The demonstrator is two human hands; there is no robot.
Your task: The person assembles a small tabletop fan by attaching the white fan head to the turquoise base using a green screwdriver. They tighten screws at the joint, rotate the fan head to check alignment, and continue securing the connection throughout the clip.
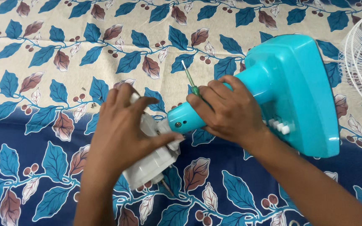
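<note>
On the leaf-print cloth (42,50), the left hand (120,125) grips the white motor housing (149,165) at the turquoise fan stand (290,92) neck while the right hand (227,111) clasps that neck and a green screwdriver (189,79), apparently mid-separation; 1 steady pull seems called for.

Left hand (122,125), right hand (227,111) — bare, no rings, no sleeves — short nails.

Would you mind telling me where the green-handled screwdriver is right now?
The screwdriver sits near the frame's centre, gripped in the right hand against the turquoise fan stand's neck, tip pointing up-left.
</note>
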